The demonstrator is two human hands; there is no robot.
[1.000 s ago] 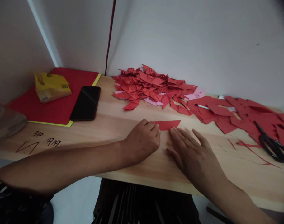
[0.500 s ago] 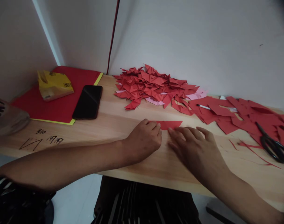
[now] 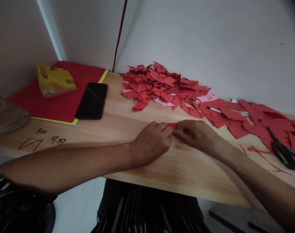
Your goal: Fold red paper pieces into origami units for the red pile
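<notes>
The left hand [image 3: 154, 142] and right hand [image 3: 197, 133], both curled nearly closed, grip a red strip [image 3: 172, 125] between them on the worktop [image 3: 124, 126], its long axis running left to right. Folded pieces [image 3: 160, 81] heap beyond it. Leftward, ink [image 3: 41, 131] reads "310" and "147/147". The yellow bag [image 3: 56, 82] has print too small to read; the contents of the cup [image 3: 10, 118] are unclear.

From mid-view, a yellow plastic bag [image 3: 55, 82] sits toward ten o'clock, a smartphone [image 3: 92, 101] (unlit) nearer in, a transparent container [image 3: 10, 118] at nine, a dark red cable [image 3: 119, 36] at eleven.
</notes>
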